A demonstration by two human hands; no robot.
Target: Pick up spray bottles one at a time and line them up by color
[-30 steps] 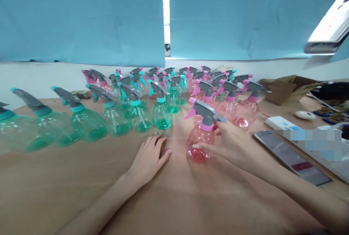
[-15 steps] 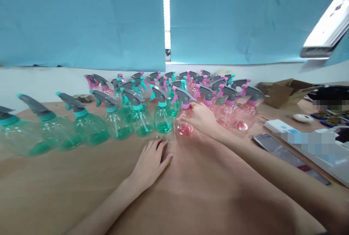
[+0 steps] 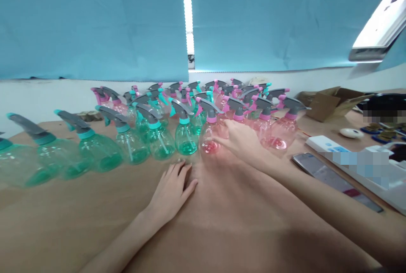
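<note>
My left hand (image 3: 171, 186) rests flat on the table (image 3: 203, 239), its fingers spread. It holds nothing and lies in front of the green spray bottles, nearest to one (image 3: 186, 140) with a turquoise collar. My right hand (image 3: 242, 140) is among the pink spray bottles, thumb and fingers apart. Its thumb overlaps the lower side of a pink spray bottle (image 3: 207, 131) with a grey trigger head; whether it touches cannot be made out. Part of a second pink spray bottle (image 3: 238, 111) is hidden behind that hand. All these bottles stand upright, with some coloured liquid inside.
More green bottles (image 3: 101, 150) curve off to the left, and several mixed ones stand behind. At right lie a phone (image 3: 336, 180), a white power strip (image 3: 330, 146), a white mouse (image 3: 351, 132) and an open cardboard box (image 3: 330, 104). Blue curtains (image 3: 95, 23) hang behind.
My right hand has drawn slightly rightward from the front pink spray bottle, its thumb and fingers still apart. My left hand stays on the table. The whole view has shifted a little.
</note>
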